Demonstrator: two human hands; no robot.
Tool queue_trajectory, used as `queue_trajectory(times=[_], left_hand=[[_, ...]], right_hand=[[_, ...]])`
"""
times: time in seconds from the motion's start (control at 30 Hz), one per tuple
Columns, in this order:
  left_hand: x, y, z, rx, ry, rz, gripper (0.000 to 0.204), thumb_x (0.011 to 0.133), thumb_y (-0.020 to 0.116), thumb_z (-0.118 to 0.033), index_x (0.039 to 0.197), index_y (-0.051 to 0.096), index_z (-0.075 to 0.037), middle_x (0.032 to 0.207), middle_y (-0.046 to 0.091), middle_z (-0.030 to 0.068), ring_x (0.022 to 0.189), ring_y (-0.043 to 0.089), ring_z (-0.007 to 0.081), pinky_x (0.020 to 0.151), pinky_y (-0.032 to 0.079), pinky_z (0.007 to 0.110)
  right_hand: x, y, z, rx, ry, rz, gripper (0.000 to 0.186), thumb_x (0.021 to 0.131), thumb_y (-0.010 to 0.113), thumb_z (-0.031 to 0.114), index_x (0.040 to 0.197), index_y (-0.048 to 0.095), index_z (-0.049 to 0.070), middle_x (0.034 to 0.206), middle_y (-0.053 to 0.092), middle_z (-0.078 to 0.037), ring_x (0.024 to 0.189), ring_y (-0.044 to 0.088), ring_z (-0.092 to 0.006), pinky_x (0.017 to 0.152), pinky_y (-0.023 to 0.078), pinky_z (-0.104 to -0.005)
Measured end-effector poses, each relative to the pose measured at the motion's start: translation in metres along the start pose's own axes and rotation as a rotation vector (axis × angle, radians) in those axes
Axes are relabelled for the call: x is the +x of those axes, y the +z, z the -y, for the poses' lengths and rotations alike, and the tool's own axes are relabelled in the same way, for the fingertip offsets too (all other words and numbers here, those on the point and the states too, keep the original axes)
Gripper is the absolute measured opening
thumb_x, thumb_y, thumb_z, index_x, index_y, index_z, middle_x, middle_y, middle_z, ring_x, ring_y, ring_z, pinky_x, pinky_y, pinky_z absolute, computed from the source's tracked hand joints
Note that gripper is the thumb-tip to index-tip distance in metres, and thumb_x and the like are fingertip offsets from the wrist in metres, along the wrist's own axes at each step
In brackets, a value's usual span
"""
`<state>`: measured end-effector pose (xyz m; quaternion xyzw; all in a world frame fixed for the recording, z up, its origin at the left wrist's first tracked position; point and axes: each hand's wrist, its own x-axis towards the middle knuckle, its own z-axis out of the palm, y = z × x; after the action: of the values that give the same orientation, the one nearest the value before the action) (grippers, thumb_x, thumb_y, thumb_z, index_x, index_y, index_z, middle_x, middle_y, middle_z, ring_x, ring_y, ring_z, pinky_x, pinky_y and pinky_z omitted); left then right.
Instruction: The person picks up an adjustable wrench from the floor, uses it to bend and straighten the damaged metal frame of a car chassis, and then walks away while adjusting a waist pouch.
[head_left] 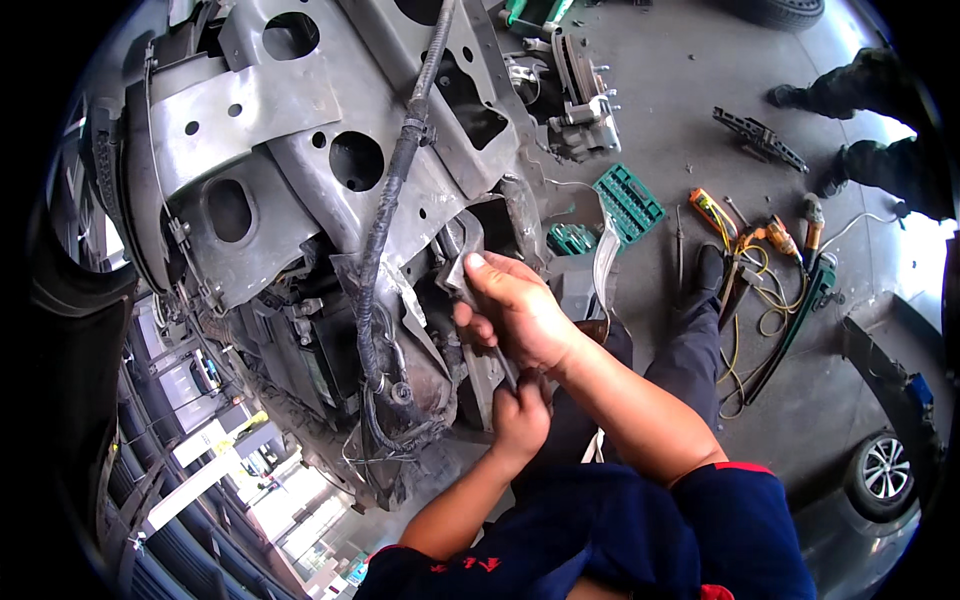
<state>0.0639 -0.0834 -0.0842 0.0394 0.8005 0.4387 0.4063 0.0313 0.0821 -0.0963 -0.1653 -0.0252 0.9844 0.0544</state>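
A stripped vehicle body of grey pressed metal (240,120) fills the upper left, crossed by a corrugated cable bundle (388,195). My right hand (515,315) grips a bent grey metal piece (458,245) beside an opening in the frame, thumb on top and fingers curled beneath. Below it, my left hand (515,420) is closed around the lower part of a narrow metal bar (505,370); where this bar ends, and whether it joins the bent piece, is hidden behind my hands.
A brake assembly (580,95), green tool cases (628,200), orange power tools (780,237) with yellow cords, a black tool (760,137) and a wheel (885,470) lie around the right side. Another person's dark legs (865,85) stand at the upper right. My foot (710,270) is beside the cords.
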Motion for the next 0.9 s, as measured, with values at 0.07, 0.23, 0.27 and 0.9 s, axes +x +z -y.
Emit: queue_trajectory(times=[0.07, 0.23, 0.27, 0.9], left_hand=[[0.009, 0.013, 0.018, -0.076, 0.016, -0.013, 0.039, 0.105, 0.048, -0.019, 0.069, 0.046, -0.004, 0.059, 0.046, -0.003, 0.054, 0.043, 0.0084, 0.049, 0.033, 0.03], [0.017, 0.023, 0.03, 0.051, 0.152, 0.026, 0.049, 0.108, 0.042, -0.027, 0.062, 0.042, -0.009, 0.054, 0.043, -0.0032, 0.047, 0.04, 0.007, 0.044, 0.029, 0.028], [0.019, 0.02, 0.035, 0.043, 0.153, 0.028, 0.049, 0.108, 0.042, -0.027, 0.062, 0.042, -0.009, 0.054, 0.043, -0.0032, 0.047, 0.04, 0.007, 0.044, 0.029, 0.028], [-0.026, -0.005, -0.014, 0.04, 0.027, 0.153, 0.042, 0.107, 0.044, -0.024, 0.071, 0.048, -0.003, 0.059, 0.051, 0.0041, 0.054, 0.05, 0.0164, 0.053, 0.038, 0.035]], right_hand=[[-0.004, 0.0, 0.01, -0.133, -0.037, -0.052, 0.033, 0.102, 0.055, 0.042, 0.1, 0.06, 0.009, 0.067, 0.061, -0.003, 0.048, 0.046, -0.0084, 0.045, 0.036, -0.0227], [-0.008, 0.0, 0.017, -0.267, -0.073, -0.08, 0.039, 0.1, 0.053, 0.046, 0.096, 0.062, 0.007, 0.064, 0.059, -0.002, 0.045, 0.046, -0.0076, 0.043, 0.035, -0.021], [-0.006, 0.001, 0.016, -0.281, -0.097, -0.104, 0.04, 0.1, 0.053, 0.046, 0.096, 0.062, 0.007, 0.064, 0.058, -0.001, 0.044, 0.044, -0.0076, 0.042, 0.033, -0.0213], [-0.017, 0.043, 0.011, -0.285, -0.019, -0.285, 0.042, 0.102, 0.052, 0.053, 0.092, 0.055, 0.012, 0.068, 0.05, 0.0, 0.05, 0.036, -0.0072, 0.045, 0.026, -0.0235]])
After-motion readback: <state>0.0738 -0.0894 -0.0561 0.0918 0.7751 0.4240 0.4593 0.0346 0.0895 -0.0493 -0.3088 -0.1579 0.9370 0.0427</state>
